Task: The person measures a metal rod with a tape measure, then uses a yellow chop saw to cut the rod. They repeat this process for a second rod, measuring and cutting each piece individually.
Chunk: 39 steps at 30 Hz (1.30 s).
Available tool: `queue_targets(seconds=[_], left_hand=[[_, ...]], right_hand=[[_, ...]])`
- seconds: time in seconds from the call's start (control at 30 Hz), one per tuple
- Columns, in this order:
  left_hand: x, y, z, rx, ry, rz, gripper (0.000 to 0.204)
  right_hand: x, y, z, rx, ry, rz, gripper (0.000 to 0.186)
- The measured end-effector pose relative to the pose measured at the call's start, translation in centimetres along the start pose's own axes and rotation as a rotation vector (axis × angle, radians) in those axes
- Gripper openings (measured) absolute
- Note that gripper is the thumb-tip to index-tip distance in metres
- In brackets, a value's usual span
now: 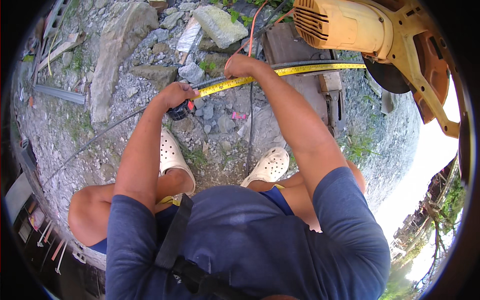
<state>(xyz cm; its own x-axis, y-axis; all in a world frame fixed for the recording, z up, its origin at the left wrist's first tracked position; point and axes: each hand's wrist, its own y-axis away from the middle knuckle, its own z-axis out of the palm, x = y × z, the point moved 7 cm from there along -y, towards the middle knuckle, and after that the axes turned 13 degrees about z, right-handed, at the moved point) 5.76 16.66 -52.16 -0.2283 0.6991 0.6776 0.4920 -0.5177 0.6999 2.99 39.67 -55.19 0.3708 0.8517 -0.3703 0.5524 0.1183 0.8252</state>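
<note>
Measuring seems unfinished: the tape measure [215, 88], not yet wound back, stretches along the rebar [300, 63] over the chop saw base [282, 45] and past its left edge. Left hand [175, 95] grips the tape measure; right hand [241, 66] curls its fingers at the rebar, hold unclear.

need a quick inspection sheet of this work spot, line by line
Surface: rough grey ground, uneven, strewn with rubble.
Job's things: tape measure, its yellow blade drawn out to the right alongside a dark rod; yellow power saw with a round disc, upper right.
Clutter: large pale rock, pink scrap, grey metal strip.
Hands: left hand grips the tape measure by its case end; right hand is at the blade and rod, exact grip unclear.
Cables: orange cord beyond the right hand; black cord runs between the clogs.
Surroundings: green weeds; other people, nothing seen.
</note>
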Motion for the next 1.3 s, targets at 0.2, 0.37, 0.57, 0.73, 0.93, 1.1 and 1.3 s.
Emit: queue_targets(seconds=[0.2,0.37,0.57,0.73,0.93,1.1,1.3], left_hand=[[0.7,0.3,0.1,0.004,-0.034,-0.010,0.029],[0.1,0.4,0.2,0.007,0.018,0.020,0.027],[3.9,1.4,0.0,0.019,-0.037,0.002,0.025],[3.5,1.9,-0.2,0.047,-0.075,-0.024,0.027],[4.7,3.2,-0.8,0.018,-0.090,0.002,0.026],[7.9,3.0,-0.3,-0.001,-0.073,0.054,0.027],[13.6,3.7,1.3,-0.009,-0.197,0.106,0.026]], right_hand=[[-0.7,1.0,0.0,-0.031,0.179,0.009,0.040],[-1.9,3.9,-0.2,0.210,0.175,0.038,0.042],[-1.1,6.8,-1.4,0.175,0.162,0.028,0.048],[-1.2,7.1,-1.6,0.180,0.170,0.034,0.047],[2.0,7.9,-3.7,0.166,0.200,0.041,0.047],[5.8,8.9,-7.0,0.258,0.229,0.062,0.045],[10.5,12.0,-10.3,0.316,0.221,0.064,0.040]])
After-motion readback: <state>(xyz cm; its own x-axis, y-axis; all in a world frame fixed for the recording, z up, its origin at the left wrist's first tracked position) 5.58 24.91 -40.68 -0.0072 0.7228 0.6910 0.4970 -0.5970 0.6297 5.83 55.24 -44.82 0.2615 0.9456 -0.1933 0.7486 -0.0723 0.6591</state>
